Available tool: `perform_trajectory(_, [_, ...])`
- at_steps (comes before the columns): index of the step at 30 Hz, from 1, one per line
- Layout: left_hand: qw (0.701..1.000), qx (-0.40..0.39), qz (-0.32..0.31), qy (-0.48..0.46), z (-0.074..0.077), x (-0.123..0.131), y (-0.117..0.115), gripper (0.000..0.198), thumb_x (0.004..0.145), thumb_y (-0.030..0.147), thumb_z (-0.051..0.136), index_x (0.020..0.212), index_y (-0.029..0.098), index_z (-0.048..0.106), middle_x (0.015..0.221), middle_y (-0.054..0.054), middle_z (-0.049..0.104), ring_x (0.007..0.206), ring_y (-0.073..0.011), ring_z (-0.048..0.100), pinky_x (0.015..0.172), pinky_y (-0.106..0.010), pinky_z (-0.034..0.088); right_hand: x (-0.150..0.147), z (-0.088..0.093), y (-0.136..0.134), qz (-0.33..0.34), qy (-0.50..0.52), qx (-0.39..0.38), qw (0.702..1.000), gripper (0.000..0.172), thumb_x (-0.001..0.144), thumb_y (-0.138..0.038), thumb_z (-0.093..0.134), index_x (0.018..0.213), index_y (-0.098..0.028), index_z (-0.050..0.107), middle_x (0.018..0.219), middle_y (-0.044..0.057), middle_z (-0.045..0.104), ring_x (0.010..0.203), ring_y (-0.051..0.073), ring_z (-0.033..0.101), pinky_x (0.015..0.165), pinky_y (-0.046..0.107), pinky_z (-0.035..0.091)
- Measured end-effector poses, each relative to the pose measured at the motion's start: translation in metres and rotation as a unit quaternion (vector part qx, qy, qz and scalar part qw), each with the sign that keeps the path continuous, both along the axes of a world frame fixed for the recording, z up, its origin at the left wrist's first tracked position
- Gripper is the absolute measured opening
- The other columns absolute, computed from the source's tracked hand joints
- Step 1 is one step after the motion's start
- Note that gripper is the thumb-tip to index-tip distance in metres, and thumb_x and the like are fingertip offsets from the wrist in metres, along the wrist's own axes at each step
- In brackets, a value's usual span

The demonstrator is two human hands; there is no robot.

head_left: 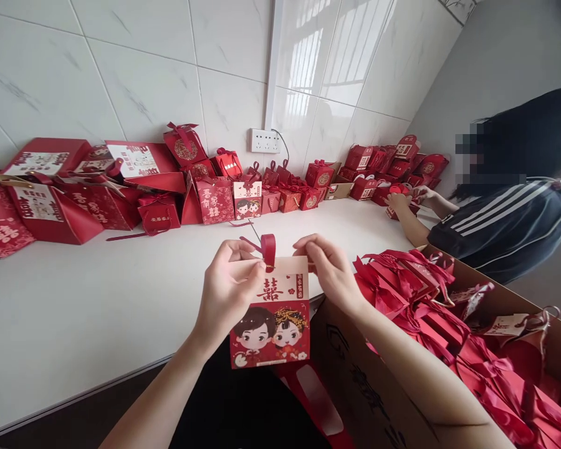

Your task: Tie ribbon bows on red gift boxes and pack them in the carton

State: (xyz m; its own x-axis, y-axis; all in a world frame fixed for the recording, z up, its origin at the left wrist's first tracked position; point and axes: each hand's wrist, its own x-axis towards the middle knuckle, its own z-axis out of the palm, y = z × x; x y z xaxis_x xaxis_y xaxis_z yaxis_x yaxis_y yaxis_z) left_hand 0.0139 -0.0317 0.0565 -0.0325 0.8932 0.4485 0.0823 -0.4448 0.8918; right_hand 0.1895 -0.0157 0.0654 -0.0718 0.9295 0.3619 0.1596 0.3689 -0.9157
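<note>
A red and cream wedding favour box (270, 330), printed with two cartoon figures, hangs upright in front of me past the table's front edge. My left hand (229, 287) grips its upper left side, the thumb lying near the dark red ribbon loop (269, 249) that stands up from the top. A loose ribbon end pokes out by the left fingertips. At the box's upper right corner, my right hand (330, 271) is closed with fingers bent against the edge. Its fingertips are partly hidden behind the box.
Many red favour boxes (159, 215) line the wall along the white table (98, 299). At right stands a cardboard carton (364, 374) filled with ribboned red boxes (486, 362). Beyond it, a person in a dark striped sleeve (477, 212) handles a red box. A power strip (265, 141) is on the wall.
</note>
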Motion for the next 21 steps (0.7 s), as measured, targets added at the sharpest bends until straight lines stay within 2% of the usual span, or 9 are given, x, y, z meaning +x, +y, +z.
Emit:
perform_trajectory(2, [0.999,0.014,0.031,0.012,0.005,-0.009,-0.002,0.019,0.075,0.028,0.064,0.087,0.02,0.051,0.072,0.001,0.058,0.062,-0.0108,0.059,0.051,-0.018,0.048,-0.001,-0.001,0.012,-0.034,-0.008,0.003,0.999,0.027,0.087,-0.037,0.038,0.084,-0.018,0.057,0.067,0.001,0.059,0.062,0.013,0.056,0.058,0.026,0.049])
perform_trajectory(4, [0.996,0.026,0.084,0.026,0.008,-0.019,-0.001,0.02,0.074,0.028,0.065,0.087,0.019,0.053,0.074,0.001,0.059,0.061,-0.0107,0.06,0.051,-0.018,0.049,-0.005,-0.006,0.026,-0.053,-0.107,-0.004,0.993,0.023,0.087,-0.03,0.04,0.082,-0.018,0.059,0.067,0.002,0.062,0.064,0.014,0.058,0.061,0.027,0.049])
perform_trajectory(7, [0.985,0.047,0.16,0.044,0.008,-0.032,0.003,0.02,0.072,0.026,0.066,0.087,0.019,0.055,0.08,0.0,0.061,0.069,-0.0122,0.063,0.056,-0.019,0.052,-0.015,-0.014,0.04,-0.038,-0.329,-0.032,0.943,0.017,0.084,-0.023,0.049,0.072,-0.018,0.059,0.069,0.004,0.064,0.067,0.017,0.06,0.067,0.03,0.046])
perform_trajectory(9, [0.979,0.065,0.187,0.054,0.008,-0.038,0.004,0.017,0.072,0.024,0.065,0.085,0.019,0.055,0.082,-0.001,0.061,0.074,-0.0127,0.064,0.06,-0.018,0.053,-0.022,-0.017,0.042,-0.038,-0.385,-0.003,0.922,0.017,0.084,-0.014,0.044,0.076,-0.017,0.059,0.079,0.008,0.065,0.077,0.02,0.061,0.072,0.034,0.047])
perform_trajectory(12, [0.973,0.089,0.198,0.077,0.009,-0.041,0.001,0.012,0.074,0.021,0.064,0.08,0.019,0.054,0.077,0.001,0.06,0.068,-0.0105,0.062,0.058,-0.017,0.051,-0.028,-0.013,0.032,-0.064,-0.29,0.168,0.94,0.033,0.078,-0.002,0.035,0.1,-0.017,0.054,0.111,0.014,0.056,0.106,0.023,0.055,0.084,0.038,0.047])
perform_trajectory(13, [0.973,0.095,0.193,0.086,0.009,-0.041,-0.001,0.011,0.074,0.02,0.063,0.078,0.019,0.053,0.074,0.002,0.059,0.064,-0.0093,0.06,0.056,-0.016,0.05,-0.028,-0.009,0.027,-0.054,-0.248,0.229,0.94,0.036,0.077,-0.002,0.035,0.105,-0.018,0.052,0.118,0.014,0.051,0.113,0.022,0.051,0.087,0.039,0.047])
perform_trajectory(15, [0.976,0.104,0.164,0.102,0.011,-0.038,-0.007,0.008,0.076,0.017,0.06,0.074,0.018,0.053,0.069,0.004,0.058,0.057,-0.0072,0.057,0.052,-0.015,0.048,-0.029,0.0,0.014,0.0,-0.21,0.31,0.927,0.032,0.081,-0.008,0.042,0.109,-0.02,0.05,0.12,0.013,0.049,0.116,0.022,0.049,0.091,0.04,0.047])
perform_trajectory(18, [0.983,0.102,0.099,0.12,0.014,-0.033,-0.015,0.008,0.081,0.015,0.054,0.078,0.018,0.061,0.071,0.003,0.06,0.057,-0.0064,0.057,0.052,-0.014,0.047,-0.031,0.012,-0.003,0.083,-0.23,0.331,0.911,0.026,0.085,-0.019,0.053,0.112,-0.02,0.051,0.109,0.01,0.056,0.103,0.02,0.056,0.085,0.036,0.05])
perform_trajectory(21, [0.988,0.096,0.061,0.109,0.014,-0.027,-0.021,0.019,0.083,0.018,0.054,0.095,0.019,0.069,0.071,0.003,0.057,0.052,-0.0048,0.053,0.048,-0.014,0.045,-0.034,0.016,-0.012,0.091,-0.227,0.312,0.918,0.018,0.088,-0.017,0.052,0.106,-0.019,0.055,0.09,0.005,0.06,0.081,0.015,0.059,0.072,0.029,0.052])
